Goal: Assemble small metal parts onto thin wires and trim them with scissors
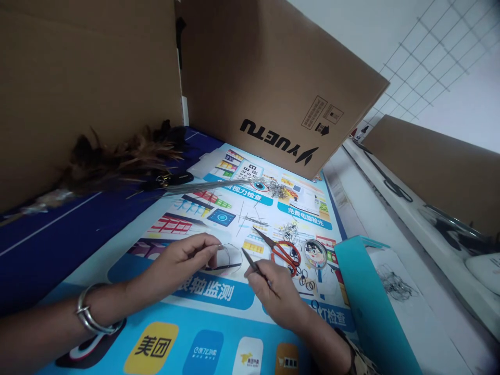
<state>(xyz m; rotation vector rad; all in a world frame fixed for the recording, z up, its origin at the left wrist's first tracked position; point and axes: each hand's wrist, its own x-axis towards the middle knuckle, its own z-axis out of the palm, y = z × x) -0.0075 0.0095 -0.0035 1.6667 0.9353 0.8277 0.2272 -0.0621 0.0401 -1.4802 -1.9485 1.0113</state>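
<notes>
My left hand (193, 253) pinches a thin wire bent into a loop (241, 256), its fingertips closed on one end. Opposite it, my right hand (277, 294) grips a slim, dark, pointed tool that looks like tweezers (250, 259). The tool's tip points towards the loop, a small way apart from it. Just beyond my right hand lie scissors (276, 255) with orange handles and dark blades. Several small black rings (308, 284) are scattered beside the handles. A few loose straight wires (253, 219) rest on the printed mat ahead of my hands.
A long bundle of thin wires (219, 184) lies across the mat (234, 328), with a wire tangle (278, 187) at its end. At right stands a teal box (363, 297) beside more wire loops (396, 284). Brown feathers (117, 156) and a large cardboard box (281, 78) border the back.
</notes>
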